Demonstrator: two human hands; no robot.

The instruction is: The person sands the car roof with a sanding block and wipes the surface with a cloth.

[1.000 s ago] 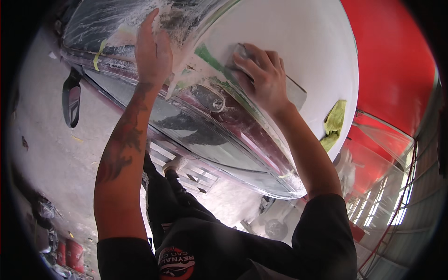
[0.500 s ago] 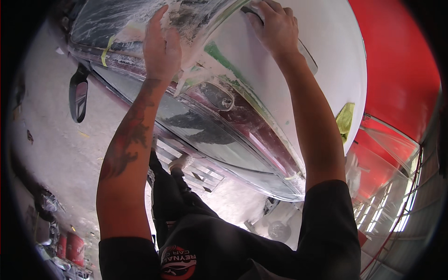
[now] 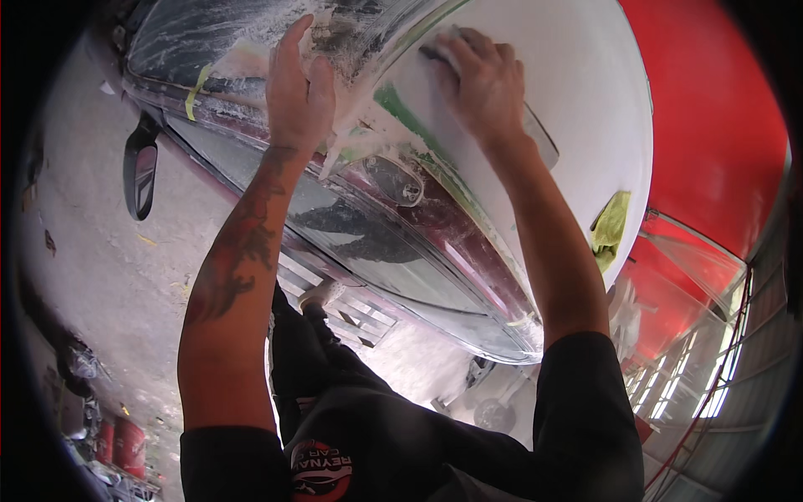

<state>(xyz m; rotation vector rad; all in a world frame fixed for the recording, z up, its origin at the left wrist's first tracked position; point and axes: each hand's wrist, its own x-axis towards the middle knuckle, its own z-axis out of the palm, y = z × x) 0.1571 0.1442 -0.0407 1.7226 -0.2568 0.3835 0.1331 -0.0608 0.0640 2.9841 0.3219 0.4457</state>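
A car stands in front of me with a white primed panel (image 3: 577, 92) and a dark red body below. My right hand (image 3: 481, 79) presses a dark sanding block (image 3: 435, 52) flat against the white panel, fingers spread over it. Resting open on the masked, dusty glass area (image 3: 209, 33) is my left hand (image 3: 297, 88), palm down, holding nothing. A strip of green masking tape (image 3: 393, 105) runs between the two hands. White sanding dust covers the surface around both hands.
A black side mirror (image 3: 140, 171) sticks out at the left over the concrete floor (image 3: 100, 276). A yellow-green rag (image 3: 611, 226) lies on the panel's right edge. A red wall (image 3: 711, 125) rises at the right. Red cans (image 3: 117, 443) sit at the lower left.
My right hand has slid the sanding block up the white panel and then partway back down. My left hand stays braced on the masked area.
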